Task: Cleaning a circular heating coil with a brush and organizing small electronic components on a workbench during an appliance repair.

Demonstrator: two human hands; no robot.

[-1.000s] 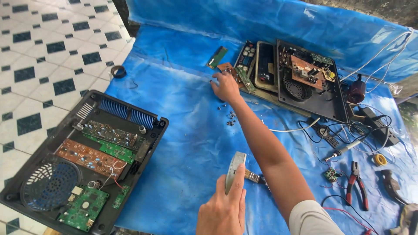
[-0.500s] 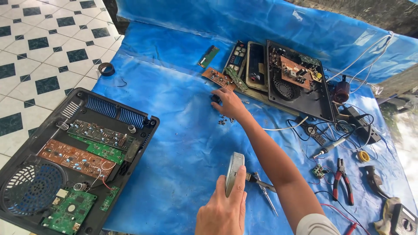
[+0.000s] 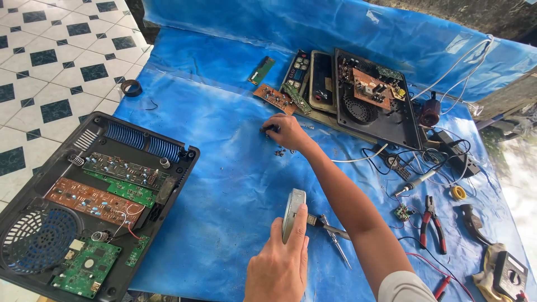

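Right hand (image 3: 286, 131), nearer, pinching screw (image 3: 264, 130)

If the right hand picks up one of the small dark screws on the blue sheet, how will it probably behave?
The small dark screws look tiny and light, so they may slip from the fingers of the right hand. Being round, they could roll. The blue sheet is wrinkled, which may stop them.

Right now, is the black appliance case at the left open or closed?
Open. The black case has no cover: its circuit boards and round fan grille lie exposed.
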